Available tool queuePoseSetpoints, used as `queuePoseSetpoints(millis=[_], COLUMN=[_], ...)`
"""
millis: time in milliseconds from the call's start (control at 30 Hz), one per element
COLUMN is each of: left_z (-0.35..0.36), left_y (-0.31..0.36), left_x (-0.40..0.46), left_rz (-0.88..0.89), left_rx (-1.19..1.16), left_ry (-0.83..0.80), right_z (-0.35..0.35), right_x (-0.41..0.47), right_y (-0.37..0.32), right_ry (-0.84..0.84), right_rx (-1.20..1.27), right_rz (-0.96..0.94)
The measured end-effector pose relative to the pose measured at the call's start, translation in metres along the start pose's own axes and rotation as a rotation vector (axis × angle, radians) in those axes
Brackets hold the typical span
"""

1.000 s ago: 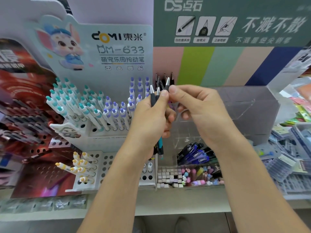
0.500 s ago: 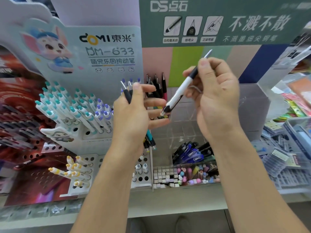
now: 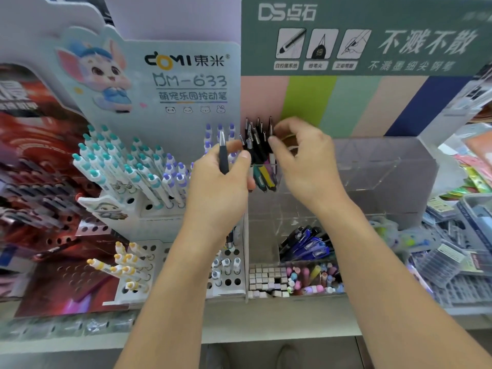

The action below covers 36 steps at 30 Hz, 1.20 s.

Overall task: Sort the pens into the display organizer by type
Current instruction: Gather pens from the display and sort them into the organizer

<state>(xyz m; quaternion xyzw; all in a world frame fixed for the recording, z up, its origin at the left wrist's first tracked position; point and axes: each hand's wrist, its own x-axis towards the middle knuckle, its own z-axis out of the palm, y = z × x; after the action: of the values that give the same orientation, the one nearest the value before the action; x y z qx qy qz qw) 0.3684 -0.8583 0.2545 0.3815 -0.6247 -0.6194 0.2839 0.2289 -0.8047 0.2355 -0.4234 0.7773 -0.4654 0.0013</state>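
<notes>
Nearest the viewer, along the front edge of the clear acrylic display organizer (image 3: 394, 166), lies a tray of small square erasers (image 3: 266, 275) and pastel pieces, and just behind it a compartment of blue gel pens (image 3: 306, 245) lying slanted. Above these the two hands work side by side. The left hand (image 3: 221, 187) has its fingers curled round a dark grey retractable pen (image 3: 223, 155), held upright with its metal clicker up; a tip showing below the wrist suggests it may hold more pens, though how many cannot be told. The right hand (image 3: 300, 161) reaches into the back left compartment, thumb and forefinger close together at the cluster of black-topped pens (image 3: 255, 139) standing there; whether it is pinching a pen or has just let go cannot be told, as the fingers hide the contact. Those pens stand upright against the organizer's back left corner, clickers up, with coloured barrels below. To do this step well, I judge each pen should go in tip down, parallel to its neighbours, and be released only once its tip is seated, so it does not tip the row. The dark grey pen looks like the same type and probably belongs there. To the left, the white DOMI stand (image 3: 149, 206) holds teal-capped and purple-capped pens (image 3: 170, 174) in holes.
</notes>
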Motion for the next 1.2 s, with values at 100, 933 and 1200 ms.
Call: queuePoseSetpoints(millis=[100,933,1200], left_z=[0.003,0.014,0.039], left_y=[-0.003,0.016,0.017], left_x=[-0.001,-0.011,-0.013], left_rz=[0.012,-0.171,-0.11], left_rx=[0.057,-0.647,-0.303], left_ry=[-0.038,-0.122,-0.202], right_z=[0.001,-0.032,-0.047], right_x=[-0.001,0.002,-0.019], right_y=[0.003,0.005,-0.034], right_ry=[-0.035,0.08,-0.278], right_rx=[-0.035,0.177,0.584], right_rz=[0.062,0.202,0.306])
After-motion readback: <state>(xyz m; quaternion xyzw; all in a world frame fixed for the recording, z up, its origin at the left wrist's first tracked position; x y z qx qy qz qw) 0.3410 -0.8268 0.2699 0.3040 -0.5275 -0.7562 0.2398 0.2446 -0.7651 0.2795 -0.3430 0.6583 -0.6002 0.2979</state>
